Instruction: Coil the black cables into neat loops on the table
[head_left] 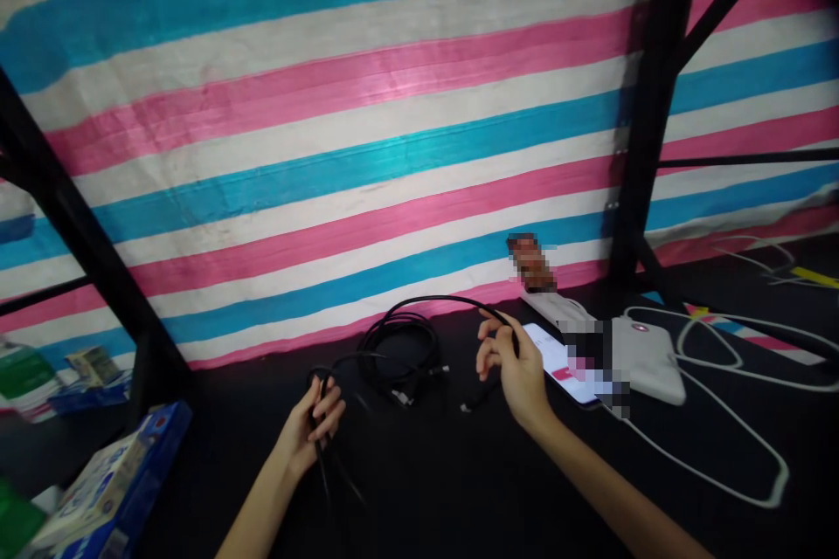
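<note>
Black cable runs between my two hands above a dark table. My left hand (pixel 315 424) is closed around strands of the black cable (pixel 419 300), whose loose lengths hang below the fist. My right hand (pixel 517 362) has its fingers curled on the same cable, and an end with a metal plug (pixel 466 407) dangles beneath it. Between the hands lies a coiled black cable (pixel 401 341) with plugs showing at its near side. I cannot tell whether the coil and the held cable are one piece.
Right of my right hand lie a lit phone (pixel 557 367), a white power bank (pixel 648 358) and a looping white cable (pixel 721 445). Blue boxes (pixel 124 489) stand at the left. Behind the table (pixel 419 498) hangs a striped sheet (pixel 367 122) between black frame posts (pixel 655 105).
</note>
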Tool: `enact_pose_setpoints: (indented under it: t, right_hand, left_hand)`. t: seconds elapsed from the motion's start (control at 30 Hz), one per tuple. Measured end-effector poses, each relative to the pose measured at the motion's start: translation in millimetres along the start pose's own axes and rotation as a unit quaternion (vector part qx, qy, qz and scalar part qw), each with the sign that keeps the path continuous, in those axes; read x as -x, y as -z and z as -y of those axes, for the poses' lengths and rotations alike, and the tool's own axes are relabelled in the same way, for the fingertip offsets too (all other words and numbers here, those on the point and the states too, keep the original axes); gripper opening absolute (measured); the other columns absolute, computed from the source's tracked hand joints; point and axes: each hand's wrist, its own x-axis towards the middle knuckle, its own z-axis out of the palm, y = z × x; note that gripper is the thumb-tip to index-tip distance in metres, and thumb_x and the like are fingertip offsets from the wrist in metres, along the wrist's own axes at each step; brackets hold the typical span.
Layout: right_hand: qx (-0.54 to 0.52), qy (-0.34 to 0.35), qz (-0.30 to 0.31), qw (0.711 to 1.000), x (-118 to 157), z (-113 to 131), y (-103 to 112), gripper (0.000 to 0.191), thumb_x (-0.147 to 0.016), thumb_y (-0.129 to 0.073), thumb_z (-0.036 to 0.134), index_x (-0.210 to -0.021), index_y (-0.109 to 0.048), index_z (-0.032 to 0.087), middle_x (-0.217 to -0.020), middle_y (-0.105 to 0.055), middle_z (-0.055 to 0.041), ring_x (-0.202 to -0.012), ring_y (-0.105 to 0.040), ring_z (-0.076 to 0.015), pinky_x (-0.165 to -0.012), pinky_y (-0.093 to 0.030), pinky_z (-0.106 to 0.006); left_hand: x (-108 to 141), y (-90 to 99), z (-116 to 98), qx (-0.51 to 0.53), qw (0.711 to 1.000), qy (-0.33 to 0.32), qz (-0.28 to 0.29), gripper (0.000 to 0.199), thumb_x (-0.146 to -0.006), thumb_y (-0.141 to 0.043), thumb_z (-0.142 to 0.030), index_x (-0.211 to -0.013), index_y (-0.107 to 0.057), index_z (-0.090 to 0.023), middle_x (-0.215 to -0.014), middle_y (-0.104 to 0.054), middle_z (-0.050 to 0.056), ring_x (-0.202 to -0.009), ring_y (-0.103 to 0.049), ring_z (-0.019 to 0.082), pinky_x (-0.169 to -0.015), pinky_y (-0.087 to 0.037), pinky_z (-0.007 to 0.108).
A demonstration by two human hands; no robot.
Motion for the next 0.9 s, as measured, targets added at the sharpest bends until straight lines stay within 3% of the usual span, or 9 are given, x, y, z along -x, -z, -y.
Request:
enact_pose_setpoints:
  t: [0.2,0.3,0.37,0.47,0.6,0.67,0.73,0.8,0.9]
  right_hand:
    - [-0.041,-0.039,0.054,0.997,1.6,1.2,-2.2,0.028,-0.085,-0.045,0.044,-0.101,-0.053,0.023,-0.079,-0.048,0.0012,-0.043,-0.053,-0.0065,-0.031,-0.041,-0.018]
    - [-0.066,-0.067,0.078,0.992,4.0,-2.7,-4.6,0.027,-0.085,-0.046,0.043,-0.105,-0.052,0.025,-0.081,-0.048,0.0009,-0.046,-0.054,-0.0077,-0.032,-0.042,-0.019]
    - [-0.091,-0.092,0.093,0.987,7.7,-7.6,-8.0,0.028,-0.085,-0.047,0.043,-0.107,-0.052,0.026,-0.082,-0.048,0.0006,-0.048,-0.055,-0.0086,-0.032,-0.044,-0.019]
    - [-0.13,-0.137,0.119,0.975,15.7,-17.6,-15.1,0.032,-0.084,-0.047,0.045,-0.111,-0.051,0.027,-0.081,-0.047,0.0,-0.054,-0.055,-0.0103,-0.034,-0.046,-0.021]
    - [-0.139,-0.181,0.135,0.964,25.4,-27.6,-22.9,0.037,-0.084,-0.047,0.047,-0.115,-0.051,0.027,-0.081,-0.048,-0.0009,-0.063,-0.052,-0.0116,-0.035,-0.045,-0.018]
    - [-0.111,-0.193,0.134,0.966,27.2,-28.7,-24.5,0.041,-0.083,-0.047,0.049,-0.118,-0.051,0.026,-0.08,-0.05,-0.0015,-0.066,-0.052,-0.0122,-0.037,-0.044,-0.017]
    - [-0.071,-0.203,0.136,0.967,26.4,-27.8,-24.3,0.046,-0.082,-0.046,0.051,-0.119,-0.05,0.025,-0.08,-0.052,-0.0022,-0.069,-0.052,-0.013,-0.04,-0.045,-0.017]
    - [-0.036,-0.213,0.141,0.966,23.8,-26.2,-22.9,0.048,-0.082,-0.045,0.053,-0.119,-0.051,0.024,-0.081,-0.055,-0.0034,-0.073,-0.054,-0.0145,-0.043,-0.047,-0.019]
    - [-0.007,-0.231,0.162,0.959,19.6,-24.9,-20.6,0.045,-0.082,-0.045,0.052,-0.114,-0.056,0.022,-0.095,-0.06,-0.0069,-0.085,-0.057,-0.0168,-0.053,-0.05,-0.021]
  left_hand:
    - [3.9,-9.7,-3.4,0.071,0.996,-0.041,-0.046,0.011,-0.082,-0.049,-0.017,-0.076,-0.057,-0.014,-0.05,-0.039,-0.004,-0.038,-0.037,0.003,-0.029,-0.025,0.01]
    - [3.7,-19.8,-2.0,0.046,0.991,-0.058,-0.115,0.012,-0.081,-0.047,-0.01,-0.078,-0.058,-0.015,-0.048,-0.037,-0.005,-0.049,-0.05,0.008,-0.047,-0.046,0.015]
    - [3.4,-23.7,0.8,0.026,0.987,-0.061,-0.148,0.012,-0.08,-0.048,-0.009,-0.079,-0.059,-0.016,-0.05,-0.043,-0.004,-0.058,-0.057,0.011,-0.06,-0.051,0.022]
    - [2.6,-25.6,7.5,-0.018,0.986,-0.047,-0.158,0.011,-0.081,-0.049,-0.013,-0.086,-0.059,-0.017,-0.078,-0.062,0.003,-0.072,-0.062,0.013,-0.062,-0.051,0.024]
    - [1.5,-27.9,18.1,-0.09,0.991,0.023,-0.094,0.029,-0.083,-0.049,-0.036,-0.104,-0.055,-0.018,-0.108,-0.061,0.011,-0.09,-0.061,0.019,-0.068,-0.051,0.026]
    - [0.9,-28.7,22.8,-0.114,0.991,0.059,-0.04,0.042,-0.082,-0.045,-0.046,-0.11,-0.052,-0.015,-0.104,-0.062,0.014,-0.08,-0.064,0.02,-0.062,-0.05,0.027]
    - [0.1,-28.2,26.3,-0.128,0.989,0.076,0.008,0.046,-0.081,-0.042,-0.052,-0.104,-0.053,-0.014,-0.085,-0.064,0.01,-0.054,-0.059,0.014,-0.046,-0.043,0.022]
    - [-0.5,-27.1,27.5,-0.124,0.99,0.066,0.028,0.04,-0.081,-0.042,-0.053,-0.085,-0.053,-0.015,-0.061,-0.056,0.001,-0.034,-0.042,0.007,-0.035,-0.029,0.019]
    - [0.1,-27.0,25.4,-0.102,0.994,0.03,0.027,0.035,-0.081,-0.047,-0.047,-0.064,-0.04,-0.017,-0.047,-0.037,-0.008,-0.028,-0.024,0.002,-0.032,-0.016,0.017]
